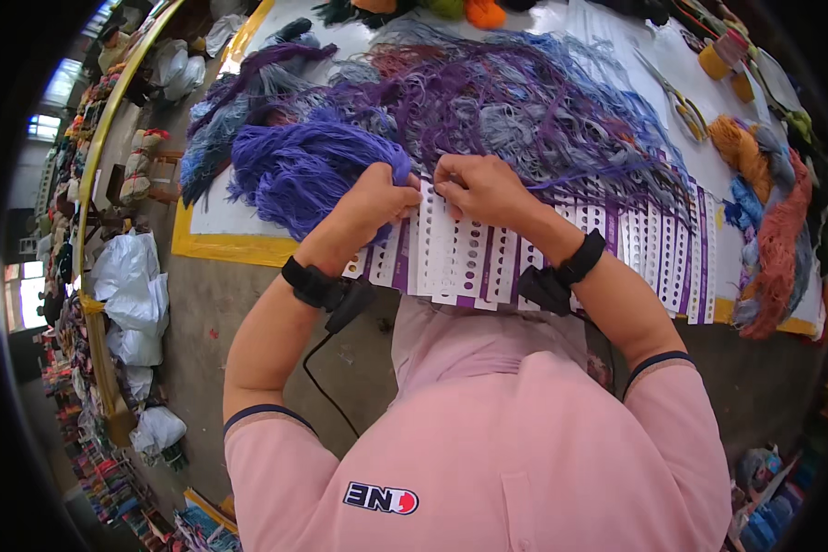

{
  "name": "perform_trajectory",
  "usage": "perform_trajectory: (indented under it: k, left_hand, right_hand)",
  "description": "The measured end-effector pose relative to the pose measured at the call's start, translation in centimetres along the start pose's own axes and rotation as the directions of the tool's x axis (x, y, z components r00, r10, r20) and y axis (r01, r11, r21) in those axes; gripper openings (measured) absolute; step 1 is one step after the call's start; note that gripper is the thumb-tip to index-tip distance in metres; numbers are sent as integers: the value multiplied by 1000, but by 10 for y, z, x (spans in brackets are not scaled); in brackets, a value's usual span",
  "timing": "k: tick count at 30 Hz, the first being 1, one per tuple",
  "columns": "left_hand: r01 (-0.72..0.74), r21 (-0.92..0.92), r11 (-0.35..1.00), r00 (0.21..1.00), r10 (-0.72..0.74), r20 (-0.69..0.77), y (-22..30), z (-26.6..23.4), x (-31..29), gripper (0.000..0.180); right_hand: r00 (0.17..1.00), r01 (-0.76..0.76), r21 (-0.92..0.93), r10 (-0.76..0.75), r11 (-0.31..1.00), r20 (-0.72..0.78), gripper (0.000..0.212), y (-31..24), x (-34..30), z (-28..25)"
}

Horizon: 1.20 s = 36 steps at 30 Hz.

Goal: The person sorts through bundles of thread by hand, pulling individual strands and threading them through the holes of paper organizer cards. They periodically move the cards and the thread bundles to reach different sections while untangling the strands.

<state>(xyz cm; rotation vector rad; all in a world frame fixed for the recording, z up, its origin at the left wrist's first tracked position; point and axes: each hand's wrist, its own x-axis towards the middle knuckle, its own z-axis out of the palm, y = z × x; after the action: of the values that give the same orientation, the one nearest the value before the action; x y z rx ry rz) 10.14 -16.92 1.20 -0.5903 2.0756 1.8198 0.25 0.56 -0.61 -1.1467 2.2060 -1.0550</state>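
My left hand (384, 196) is closed at the right end of a thick blue-violet yarn bundle (290, 166), its fingertips against a white punched card (430, 239). Just to the right, my right hand (480, 189) is bent in a pinch at the top of the same card. Whatever lies between its fingertips is too small to make out. More white and purple punched cards (653, 248) stand side by side along the table's near edge. Tangled purple, grey and blue yarn strands (515, 110) lie beyond them. Each wrist wears a black strapped device.
Scissors (681, 106) lie at the far right of the white table (235, 216), which has a yellow edge. Near them are a thread cone (722, 53) and orange and red yarn skeins (782, 221). White plastic bags (131, 285) sit to the left.
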Motion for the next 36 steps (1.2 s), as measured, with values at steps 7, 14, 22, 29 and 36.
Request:
perform_trajectory:
  k: [7,14,22,29,36]
  left_hand:
    - [-7,-134,991,1000,5,-17,-17,5,16,7]
    - [-16,109,994,998,23,-62,-7,9,1,4]
    - [-46,80,996,989,56,-133,-14,23,11,4]
    - [-70,405,911,974,150,-169,-9,-7,10,10]
    - [-62,372,926,985,117,-129,-5,2,5,11]
  right_hand:
    - [993,65,-301,-92,952,-76,12,-1,-1,10]
    - [994,85,-283,-100,955,-40,9,-18,-10,12]
    - [994,51,-281,-77,958,-83,10,-6,-16,16]
    - [999,21,-87,-18,996,35,20,0,3,4]
    - [995,-57,-104,65,993,80,19,1,-1,9]
